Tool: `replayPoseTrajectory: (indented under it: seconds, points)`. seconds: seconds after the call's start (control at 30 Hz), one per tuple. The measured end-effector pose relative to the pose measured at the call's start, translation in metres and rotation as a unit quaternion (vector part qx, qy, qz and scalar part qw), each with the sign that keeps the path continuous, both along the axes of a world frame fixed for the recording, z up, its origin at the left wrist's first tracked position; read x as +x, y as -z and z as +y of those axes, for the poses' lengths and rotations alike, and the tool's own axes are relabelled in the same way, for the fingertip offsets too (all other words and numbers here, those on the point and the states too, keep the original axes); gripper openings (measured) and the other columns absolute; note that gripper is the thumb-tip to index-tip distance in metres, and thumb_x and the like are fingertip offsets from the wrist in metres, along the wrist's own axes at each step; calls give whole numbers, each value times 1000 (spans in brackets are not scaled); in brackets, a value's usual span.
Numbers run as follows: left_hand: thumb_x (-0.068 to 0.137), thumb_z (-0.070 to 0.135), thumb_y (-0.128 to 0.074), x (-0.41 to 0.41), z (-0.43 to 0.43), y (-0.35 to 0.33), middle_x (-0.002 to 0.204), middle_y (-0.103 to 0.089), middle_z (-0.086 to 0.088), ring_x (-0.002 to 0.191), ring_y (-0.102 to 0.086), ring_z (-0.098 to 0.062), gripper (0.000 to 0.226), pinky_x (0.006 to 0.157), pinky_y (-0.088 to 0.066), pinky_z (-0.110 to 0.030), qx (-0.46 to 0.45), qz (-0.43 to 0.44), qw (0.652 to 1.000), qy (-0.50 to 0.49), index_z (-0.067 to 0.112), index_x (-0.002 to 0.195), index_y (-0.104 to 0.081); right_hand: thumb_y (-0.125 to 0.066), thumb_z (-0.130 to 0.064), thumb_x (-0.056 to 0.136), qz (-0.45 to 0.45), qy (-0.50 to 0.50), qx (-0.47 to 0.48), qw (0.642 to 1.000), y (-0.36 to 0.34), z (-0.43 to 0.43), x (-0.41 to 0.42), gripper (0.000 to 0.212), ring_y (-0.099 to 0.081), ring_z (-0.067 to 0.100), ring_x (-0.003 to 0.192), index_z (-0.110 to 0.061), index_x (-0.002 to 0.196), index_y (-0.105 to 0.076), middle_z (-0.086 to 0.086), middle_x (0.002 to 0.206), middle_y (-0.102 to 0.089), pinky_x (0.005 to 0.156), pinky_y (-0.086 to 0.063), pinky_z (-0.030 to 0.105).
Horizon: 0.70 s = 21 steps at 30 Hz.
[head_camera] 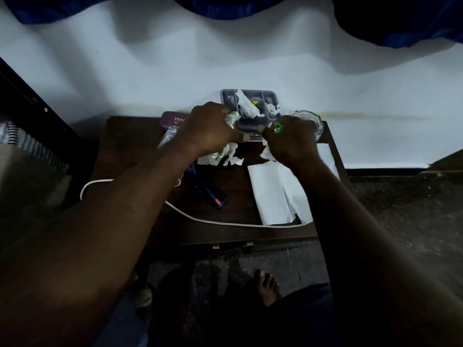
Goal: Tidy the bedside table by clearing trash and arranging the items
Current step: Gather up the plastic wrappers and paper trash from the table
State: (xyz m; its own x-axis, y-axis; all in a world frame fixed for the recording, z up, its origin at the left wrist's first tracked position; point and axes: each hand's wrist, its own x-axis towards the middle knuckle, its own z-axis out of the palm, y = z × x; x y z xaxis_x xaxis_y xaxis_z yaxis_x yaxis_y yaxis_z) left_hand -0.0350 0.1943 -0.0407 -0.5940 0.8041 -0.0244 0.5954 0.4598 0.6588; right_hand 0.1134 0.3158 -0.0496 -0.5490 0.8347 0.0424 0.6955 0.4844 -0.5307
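Here, trash (226,154) gripped in left hand (210,132), right hand (292,141)

We see bare dark wooden tabletop (125,146) at left; white cable (213,221) crosses front, folded white paper (275,194) fills right.

A dimly lit bedroom in a home. A small dark wooden bench (125,146) stands against a plain pale wall (175,58). Striped cloth (32,144) lies just beside it on the left, and a blue curtain (75,8) hangs above. On the bench lie a white cable (200,217), a drinking glass (310,121) and crumpled tissues (233,156). A bare foot (268,286) rests on the speckled stone floor (400,209).
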Motion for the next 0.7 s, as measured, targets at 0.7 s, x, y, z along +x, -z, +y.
replayPoseTrajectory:
  seconds: [0.7]
  points:
    - [45,26,-67,-24,-27,-27,59,-65,-9,51,-58,-25,33,58,-47,-32,220,-302,914,-157,5,71,-75,-71,-62,81,-157,-159,-7,975,8,-41,-25,44,-68,28,105,-20,94,-76,6,106,-73,85,-54,36]
